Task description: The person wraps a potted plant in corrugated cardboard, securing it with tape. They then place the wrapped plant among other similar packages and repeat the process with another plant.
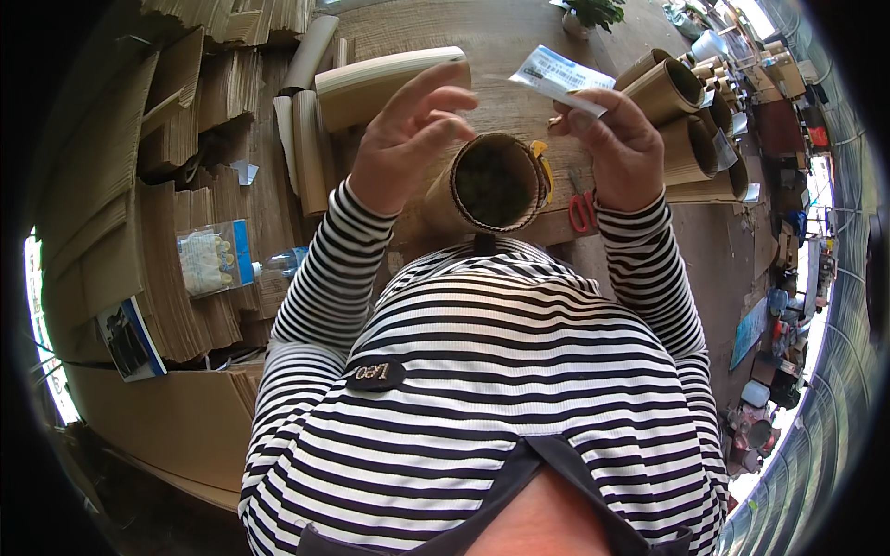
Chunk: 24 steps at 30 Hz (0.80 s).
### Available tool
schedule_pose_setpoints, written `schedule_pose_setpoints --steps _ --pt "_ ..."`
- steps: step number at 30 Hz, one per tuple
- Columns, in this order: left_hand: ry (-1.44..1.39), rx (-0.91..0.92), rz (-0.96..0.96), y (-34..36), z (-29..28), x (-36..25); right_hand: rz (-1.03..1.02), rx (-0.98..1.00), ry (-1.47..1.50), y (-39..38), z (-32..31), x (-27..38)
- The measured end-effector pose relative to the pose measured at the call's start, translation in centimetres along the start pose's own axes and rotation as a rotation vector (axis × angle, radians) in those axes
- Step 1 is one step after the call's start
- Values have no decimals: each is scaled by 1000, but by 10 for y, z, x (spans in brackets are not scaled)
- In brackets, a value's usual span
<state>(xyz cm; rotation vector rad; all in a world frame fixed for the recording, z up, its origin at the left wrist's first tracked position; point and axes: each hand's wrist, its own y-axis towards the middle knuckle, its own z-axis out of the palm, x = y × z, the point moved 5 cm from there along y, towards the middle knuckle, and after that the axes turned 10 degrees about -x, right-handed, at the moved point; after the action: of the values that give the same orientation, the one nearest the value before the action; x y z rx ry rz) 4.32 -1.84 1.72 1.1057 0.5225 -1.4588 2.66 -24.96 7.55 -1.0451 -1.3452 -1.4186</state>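
Observation:
In my right hand (619,153) is a white and blue printed paper label (554,74), pinched between thumb and fingers. My left hand (406,139) is raised opposite it, fingers bent and apart, with nothing in it. Below and between both hands stands a rolled corrugated cardboard tube (439,206), close to my body. Dark green leaves (493,185) show inside it. Something yellow (543,170) sits against the tube's right rim; I cannot make out its kind. Red-handled scissors (582,213) lie on the wooden table (505,102), below my right wrist.
Curved corrugated cardboard sheets (380,88) lie beyond my left hand. Cardboard stacks (199,320) fill the left side, with a clear plastic packet (211,259) and a plastic bottle (281,263) on them. Several cardboard tubes (681,144) lie at right. A potted plant (577,23) stands at the far edge.

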Motion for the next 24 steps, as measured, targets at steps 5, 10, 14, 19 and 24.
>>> schedule_pose_setpoints --steps 5,10,14,19,24 --pt "394 153 315 32 36 -5 74 -83 96 1 4 -1" --pt "694 242 371 41 34 16 -85 -441 -315 -9 -39 4" --pt "1000 431 447 35 16 58 109 -466 -276 -44 -70 -3" --pt "1003 596 313 25 25 74 272 -471 -427 -96 -83 -26" --pt "990 617 215 25 29 75 349 -579 -327 -101 -71 -43"
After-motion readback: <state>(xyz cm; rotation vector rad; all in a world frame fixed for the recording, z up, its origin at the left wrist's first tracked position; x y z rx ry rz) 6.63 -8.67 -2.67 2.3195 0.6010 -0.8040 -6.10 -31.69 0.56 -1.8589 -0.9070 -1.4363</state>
